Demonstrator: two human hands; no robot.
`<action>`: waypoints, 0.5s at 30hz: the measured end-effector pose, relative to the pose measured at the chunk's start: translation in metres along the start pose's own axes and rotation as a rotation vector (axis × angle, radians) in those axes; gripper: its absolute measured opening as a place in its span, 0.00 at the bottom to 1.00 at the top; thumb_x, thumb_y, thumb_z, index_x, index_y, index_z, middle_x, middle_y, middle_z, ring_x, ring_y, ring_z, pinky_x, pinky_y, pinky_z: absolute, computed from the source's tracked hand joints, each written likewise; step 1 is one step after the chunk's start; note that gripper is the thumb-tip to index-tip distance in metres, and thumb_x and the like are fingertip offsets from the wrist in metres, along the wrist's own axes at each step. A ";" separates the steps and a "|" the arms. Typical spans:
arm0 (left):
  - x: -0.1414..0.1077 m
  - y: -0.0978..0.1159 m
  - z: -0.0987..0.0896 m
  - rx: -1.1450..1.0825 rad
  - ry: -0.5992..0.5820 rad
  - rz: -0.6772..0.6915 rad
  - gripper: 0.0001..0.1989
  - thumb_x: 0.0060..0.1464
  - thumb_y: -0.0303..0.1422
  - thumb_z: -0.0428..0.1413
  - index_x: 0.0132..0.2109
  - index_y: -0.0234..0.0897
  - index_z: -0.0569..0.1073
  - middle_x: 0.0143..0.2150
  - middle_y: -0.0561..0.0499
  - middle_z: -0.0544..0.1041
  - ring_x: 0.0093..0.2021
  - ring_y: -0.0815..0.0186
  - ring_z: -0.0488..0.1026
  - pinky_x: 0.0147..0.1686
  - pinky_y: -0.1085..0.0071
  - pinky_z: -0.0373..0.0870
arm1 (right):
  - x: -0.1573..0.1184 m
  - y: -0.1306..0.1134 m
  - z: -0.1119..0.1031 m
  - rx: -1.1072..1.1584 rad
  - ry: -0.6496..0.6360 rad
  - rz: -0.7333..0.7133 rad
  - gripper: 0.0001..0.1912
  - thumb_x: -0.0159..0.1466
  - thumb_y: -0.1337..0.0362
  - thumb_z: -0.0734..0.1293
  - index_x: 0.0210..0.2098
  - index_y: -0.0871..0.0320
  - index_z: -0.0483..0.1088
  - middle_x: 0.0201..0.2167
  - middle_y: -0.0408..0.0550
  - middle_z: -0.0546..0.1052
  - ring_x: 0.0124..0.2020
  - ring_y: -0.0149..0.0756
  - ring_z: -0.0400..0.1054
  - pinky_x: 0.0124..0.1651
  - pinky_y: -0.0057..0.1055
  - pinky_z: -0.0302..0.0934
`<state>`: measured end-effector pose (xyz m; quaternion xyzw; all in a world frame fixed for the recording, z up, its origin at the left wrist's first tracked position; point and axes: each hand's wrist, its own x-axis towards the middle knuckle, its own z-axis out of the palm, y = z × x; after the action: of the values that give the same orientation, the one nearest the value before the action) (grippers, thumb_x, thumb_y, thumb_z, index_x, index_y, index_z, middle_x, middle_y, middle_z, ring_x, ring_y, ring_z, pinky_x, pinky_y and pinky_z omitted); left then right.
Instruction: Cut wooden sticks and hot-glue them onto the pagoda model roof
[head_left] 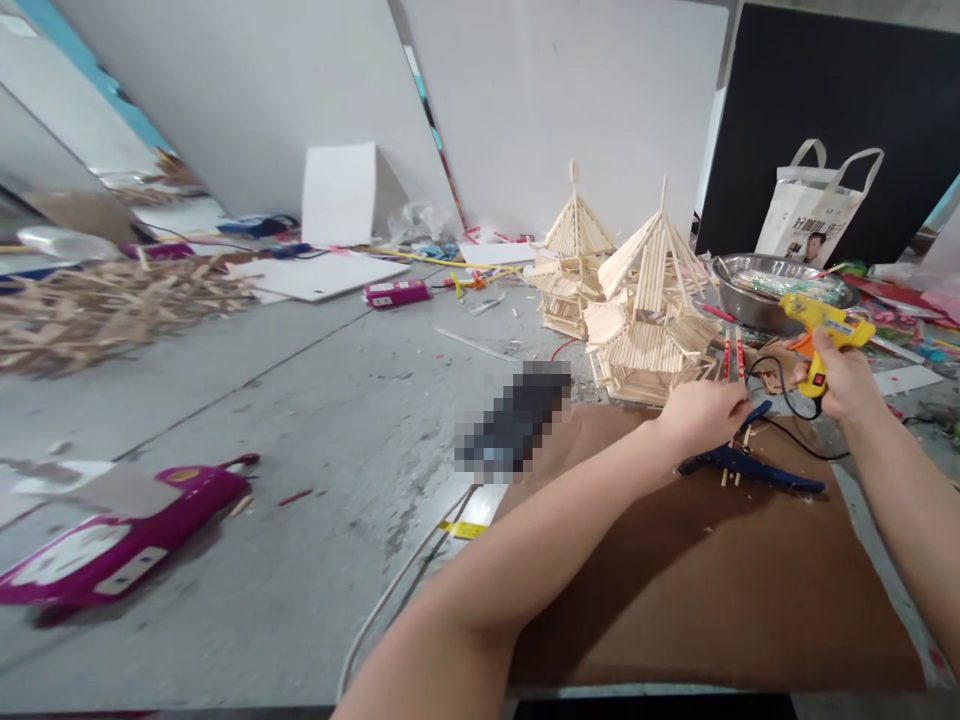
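My right hand (847,378) is closed around the handle of a yellow hot glue gun (829,325), its nozzle pointing left. A black cord hangs from the gun. My left hand (701,412) is closed, fingers pinched at two thin wooden sticks with red ends (733,355) that stand upright past the fingertips. Just below this hand lies a dark blue hand tool (757,470) with long handles, resembling pliers, and light stick ends show beside it. Where the sticks run behind my fingers is hidden. A brown sheet (675,590) lies underneath.
Two stick-built pavilion models (645,340) with pointed roofs stand behind my left hand. A steel bowl (780,290) sits at right, near a tote bag (814,210). Purple power strips (165,520), a blurred-out dark object (514,415) and a stick pile (112,310) lie leftward.
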<state>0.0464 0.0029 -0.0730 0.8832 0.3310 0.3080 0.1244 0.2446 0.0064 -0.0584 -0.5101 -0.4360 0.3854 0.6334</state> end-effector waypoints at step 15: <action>-0.038 -0.053 -0.060 0.408 -0.371 -0.408 0.14 0.53 0.33 0.45 0.39 0.37 0.74 0.37 0.47 0.78 0.36 0.61 0.73 0.33 0.69 0.64 | 0.035 0.048 -0.042 0.060 0.196 0.427 0.08 0.61 0.60 0.63 0.28 0.58 0.64 0.18 0.40 0.71 0.14 0.23 0.61 0.18 0.23 0.62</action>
<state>-0.0404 0.0187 -0.0658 0.8464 0.5275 0.0383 0.0624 0.2935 0.0348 -0.1044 -0.6066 -0.2429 0.4723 0.5916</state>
